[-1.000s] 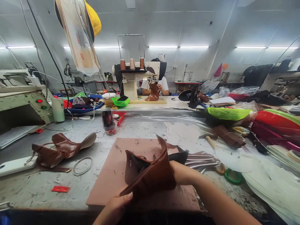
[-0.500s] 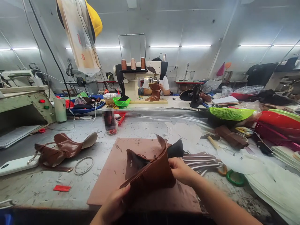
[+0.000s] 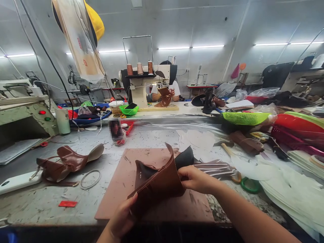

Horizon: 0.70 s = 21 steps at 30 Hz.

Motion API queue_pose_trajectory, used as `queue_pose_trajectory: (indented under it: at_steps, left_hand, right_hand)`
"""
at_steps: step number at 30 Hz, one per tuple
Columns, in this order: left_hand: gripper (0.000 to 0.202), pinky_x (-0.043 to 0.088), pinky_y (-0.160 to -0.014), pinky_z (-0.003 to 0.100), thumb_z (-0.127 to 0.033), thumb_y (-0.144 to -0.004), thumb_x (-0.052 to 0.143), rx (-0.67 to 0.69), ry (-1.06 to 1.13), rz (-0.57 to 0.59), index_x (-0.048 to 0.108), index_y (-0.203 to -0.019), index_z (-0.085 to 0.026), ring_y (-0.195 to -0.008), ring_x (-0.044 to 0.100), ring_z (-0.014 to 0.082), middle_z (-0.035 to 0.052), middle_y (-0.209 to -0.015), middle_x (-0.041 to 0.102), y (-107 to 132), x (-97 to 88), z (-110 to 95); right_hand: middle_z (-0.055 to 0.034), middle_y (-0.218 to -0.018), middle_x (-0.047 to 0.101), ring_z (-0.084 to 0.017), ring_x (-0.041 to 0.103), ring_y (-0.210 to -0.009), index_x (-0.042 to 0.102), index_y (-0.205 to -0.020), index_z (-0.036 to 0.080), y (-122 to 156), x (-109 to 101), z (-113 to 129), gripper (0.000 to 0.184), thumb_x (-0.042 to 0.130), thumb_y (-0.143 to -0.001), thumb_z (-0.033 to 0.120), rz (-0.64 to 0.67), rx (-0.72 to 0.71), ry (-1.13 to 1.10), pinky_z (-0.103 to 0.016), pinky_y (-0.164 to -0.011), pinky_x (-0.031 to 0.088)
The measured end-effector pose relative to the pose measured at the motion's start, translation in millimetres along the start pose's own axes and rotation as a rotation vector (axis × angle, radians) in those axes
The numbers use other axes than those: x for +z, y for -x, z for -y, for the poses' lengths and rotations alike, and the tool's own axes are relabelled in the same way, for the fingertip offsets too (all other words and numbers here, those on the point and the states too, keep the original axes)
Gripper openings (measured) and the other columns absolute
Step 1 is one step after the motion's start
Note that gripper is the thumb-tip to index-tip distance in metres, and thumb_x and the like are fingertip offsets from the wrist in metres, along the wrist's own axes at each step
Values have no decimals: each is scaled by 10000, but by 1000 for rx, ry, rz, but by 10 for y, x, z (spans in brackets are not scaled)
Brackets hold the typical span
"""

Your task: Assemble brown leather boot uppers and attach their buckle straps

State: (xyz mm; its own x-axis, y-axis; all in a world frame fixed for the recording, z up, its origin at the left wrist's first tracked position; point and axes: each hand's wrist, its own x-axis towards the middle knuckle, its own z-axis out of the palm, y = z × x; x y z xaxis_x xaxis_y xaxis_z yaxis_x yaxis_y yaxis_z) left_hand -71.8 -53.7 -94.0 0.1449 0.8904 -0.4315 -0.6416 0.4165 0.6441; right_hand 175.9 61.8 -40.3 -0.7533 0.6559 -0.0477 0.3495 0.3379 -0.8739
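Observation:
A brown leather boot upper (image 3: 159, 182) is held up over a pinkish-brown board (image 3: 113, 182), tilted, its dark lining and small pale print facing up. My left hand (image 3: 124, 214) grips its lower left edge, thumb on top and the other fingers hidden beneath. At the right edge, my right hand (image 3: 196, 179) pinches the leather with bent fingers. Behind it a black flap (image 3: 184, 157) sticks up; whether it belongs to the upper I cannot tell. Another brown boot upper (image 3: 72, 160) with a strap lies to the left, beside a white phone-like device (image 3: 20, 182).
Striped strips (image 3: 215, 168), a hammer (image 3: 227, 148), green-handled scissors (image 3: 249, 185) and white sheets (image 3: 286, 189) lie at right. A grey ring (image 3: 90, 179) and red piece (image 3: 68, 204) lie at left. Across the table, a person works brown leather at a sewing machine (image 3: 139, 87).
The view has shifted slightly. Both hands keep hold of the upper, and my right hand's fingers have bent more at its edge. The co-worker's brown piece has turned at the machine.

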Motion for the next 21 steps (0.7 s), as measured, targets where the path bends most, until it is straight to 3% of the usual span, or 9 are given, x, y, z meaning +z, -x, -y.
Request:
queue_pose_trajectory:
  at_steps: [6,11,15,19,21]
  left_hand:
    - [388,465,-887,297,-307,-608,790,8,14,10,719,-939,-119,-1000,618,270,99,-1039,679,1,-2,12]
    - [388,462,-884,307,-310,-611,789,-13,6,2,720,-931,-102,-969,630,274,116,-1022,684,-13,-20,1]
    - [378,462,-885,298,-313,-626,777,-2,12,3,718,-941,-112,-971,629,266,105,-1032,682,-5,-9,-4]
    - [402,468,-881,300,-325,-615,781,5,5,3,715,-947,-109,-996,618,271,109,-1039,678,3,13,1]
    - [401,465,-889,306,-325,-617,780,10,-7,1,714,-952,-115,-1018,607,277,106,-1051,675,4,15,5]
  right_hand:
    - [13,-669,575,-139,539,-672,579,-638,166,107,-26,7,136,519,-652,45,13,-67,135,-224,-632,417]
    - [-18,-775,598,-158,564,-758,614,-729,168,215,-52,51,169,475,-745,73,57,-162,250,-258,-721,421]
    - [-27,-820,610,-154,576,-774,602,-739,167,267,-25,63,200,438,-725,52,83,-214,222,-251,-721,432]
    - [-23,-803,603,-167,565,-773,563,-698,162,281,50,-13,61,594,-678,113,33,-202,185,-256,-714,425]
    - [-28,-807,605,-171,561,-768,546,-675,162,291,90,-36,113,659,-681,155,-14,-153,174,-261,-708,418]
